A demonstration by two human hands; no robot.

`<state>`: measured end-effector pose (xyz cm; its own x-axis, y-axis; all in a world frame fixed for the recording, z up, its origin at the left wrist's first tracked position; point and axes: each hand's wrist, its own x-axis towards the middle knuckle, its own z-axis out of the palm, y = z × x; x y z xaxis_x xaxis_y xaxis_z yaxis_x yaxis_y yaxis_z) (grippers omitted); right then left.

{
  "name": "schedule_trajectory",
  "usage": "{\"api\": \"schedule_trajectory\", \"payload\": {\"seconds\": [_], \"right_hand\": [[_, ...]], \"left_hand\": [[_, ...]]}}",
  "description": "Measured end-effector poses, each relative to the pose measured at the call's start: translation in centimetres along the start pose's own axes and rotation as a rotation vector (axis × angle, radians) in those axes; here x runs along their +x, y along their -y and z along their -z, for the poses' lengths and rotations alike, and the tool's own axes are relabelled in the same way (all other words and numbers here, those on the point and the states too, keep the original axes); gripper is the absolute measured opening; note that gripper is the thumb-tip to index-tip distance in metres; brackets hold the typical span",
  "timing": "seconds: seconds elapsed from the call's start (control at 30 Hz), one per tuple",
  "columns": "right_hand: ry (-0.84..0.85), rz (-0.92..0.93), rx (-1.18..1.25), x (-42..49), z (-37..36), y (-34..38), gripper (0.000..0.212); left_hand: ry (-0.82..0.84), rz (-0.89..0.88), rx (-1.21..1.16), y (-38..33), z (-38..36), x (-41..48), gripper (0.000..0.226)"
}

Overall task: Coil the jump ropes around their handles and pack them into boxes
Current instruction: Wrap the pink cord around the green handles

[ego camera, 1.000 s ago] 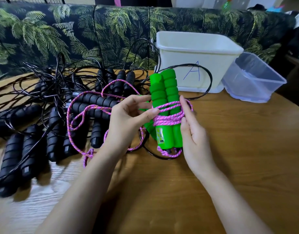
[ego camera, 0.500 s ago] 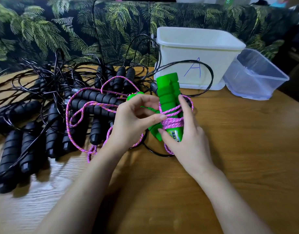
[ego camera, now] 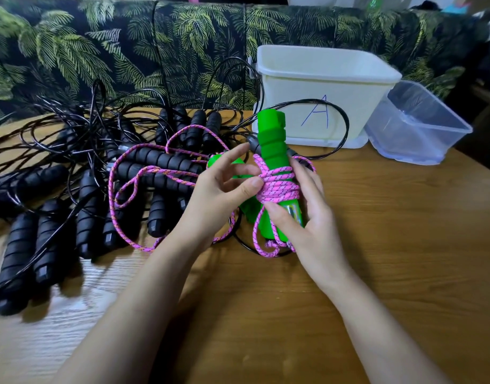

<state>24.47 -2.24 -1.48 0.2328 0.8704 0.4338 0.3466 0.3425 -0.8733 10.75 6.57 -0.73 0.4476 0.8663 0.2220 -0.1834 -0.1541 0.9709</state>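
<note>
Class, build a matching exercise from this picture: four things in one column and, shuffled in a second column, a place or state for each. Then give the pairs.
Things
1 white box
2 clear box
3 pink rope
4 black handles

Place or state
a wound round the green handles
b piled at the left of the table
c marked with a blue A
d farthest right

Pairs: 1-c, 2-d, 3-a, 4-b

bare table on the right; black rope tangle crowding the left
</note>
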Motion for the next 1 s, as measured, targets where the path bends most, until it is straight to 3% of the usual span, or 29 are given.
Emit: {"api": "schedule_trajectory", "payload": {"seconds": [0.23, 0.47, 0.8, 1.0], "right_hand": [[0.064, -0.012, 0.215, -0.2, -0.1, 0.4, 0.061], [0.018, 0.027, -0.017, -0.2, -0.4, -0.4, 0.065], [0.060, -0.046, 0.124, 0.1, 0.3, -0.6, 0.058], [0.122, -0.075, 0.109, 0.1, 0.5, -0.6, 0.055]], "left_hand": [[0.035, 0.018, -0.028, 0.0, 0.0, -0.3, 0.065], [-0.105, -0.039, 0.061, -0.5, -0.4, -0.5, 0.061], [-0.068, -0.103, 0.155, -1.5, 0.0, -0.6, 0.064], [-0.188, -0.152, 0.250, -1.4, 0.5, -0.4, 0.052]]}}
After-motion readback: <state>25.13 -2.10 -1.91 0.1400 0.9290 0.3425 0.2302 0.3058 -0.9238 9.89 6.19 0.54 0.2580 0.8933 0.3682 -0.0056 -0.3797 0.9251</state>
